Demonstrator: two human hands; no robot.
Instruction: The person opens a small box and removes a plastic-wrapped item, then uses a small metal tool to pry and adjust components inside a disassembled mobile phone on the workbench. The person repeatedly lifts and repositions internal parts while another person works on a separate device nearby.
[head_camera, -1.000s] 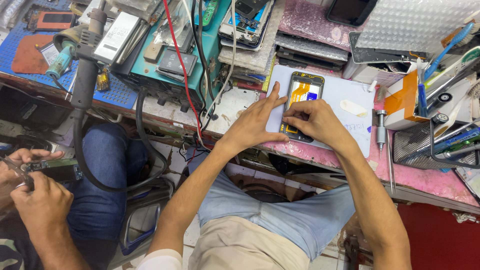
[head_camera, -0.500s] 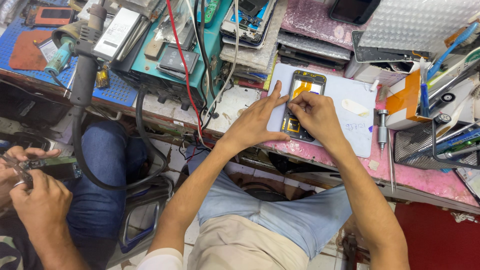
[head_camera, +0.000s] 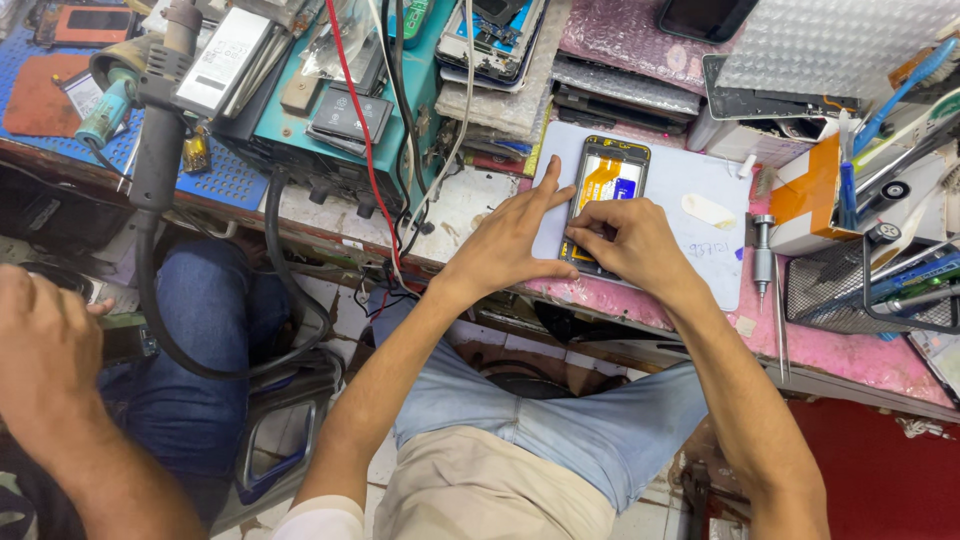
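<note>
Lying flat on a pale grey work mat (head_camera: 690, 185) at the front of the desk (head_camera: 850, 350), the opened phone (head_camera: 606, 180) has its long axis running away from the person, top end pointing to the rear of the desk. Left hand (head_camera: 508, 245) rests flat against the phone's left edge, grip wide, holding nothing. Right hand (head_camera: 630, 240) covers the lower end, fingertips (head_camera: 585, 222) pressed on the interior; grip narrow. A screwdriver (head_camera: 762, 255) lies just right of the mat.
</note>
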